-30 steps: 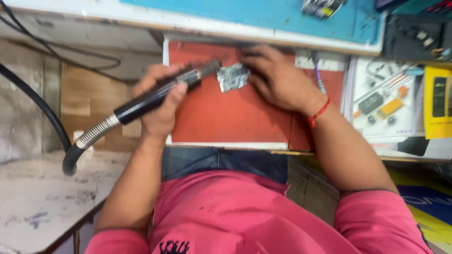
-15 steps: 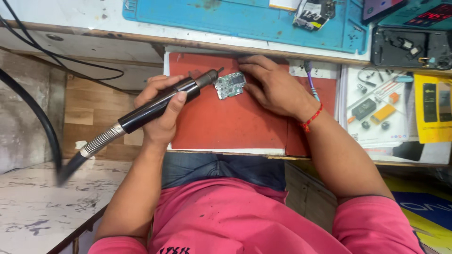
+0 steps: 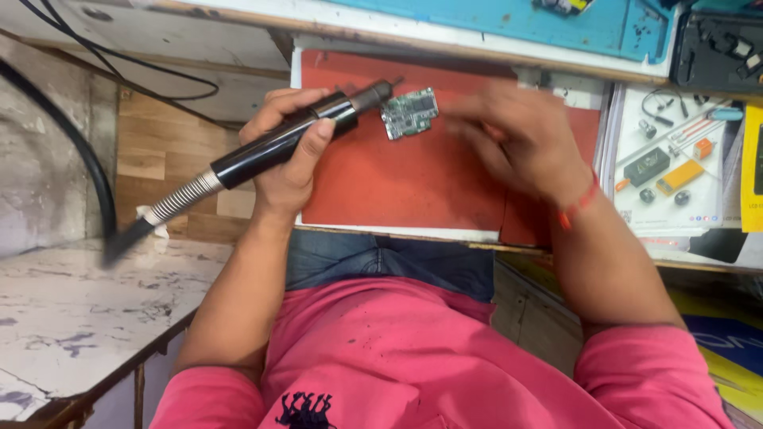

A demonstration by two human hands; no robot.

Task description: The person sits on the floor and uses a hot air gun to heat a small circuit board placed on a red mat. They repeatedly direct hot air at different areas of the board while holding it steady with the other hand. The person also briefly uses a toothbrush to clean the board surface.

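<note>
Green circuit board [image 3: 409, 113] on the red mat [image 3: 413, 183], looks fragile.
Left hand [image 3: 290, 159] grips the black hot-air wand [image 3: 294, 139]; right hand [image 3: 517, 139] is blurred, can't tell; edges seem safest.

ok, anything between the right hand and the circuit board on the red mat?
Nothing in the head view: only bare red mat lies between the blurred right hand and the small circuit board. The handheld tool's tip, held in the left hand, is on the board's other side.

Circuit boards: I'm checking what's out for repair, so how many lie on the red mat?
1. The small green circuit board lies on the red mat, just by the tip of the black handpiece. Others may be hidden under the blurred right hand.
</note>
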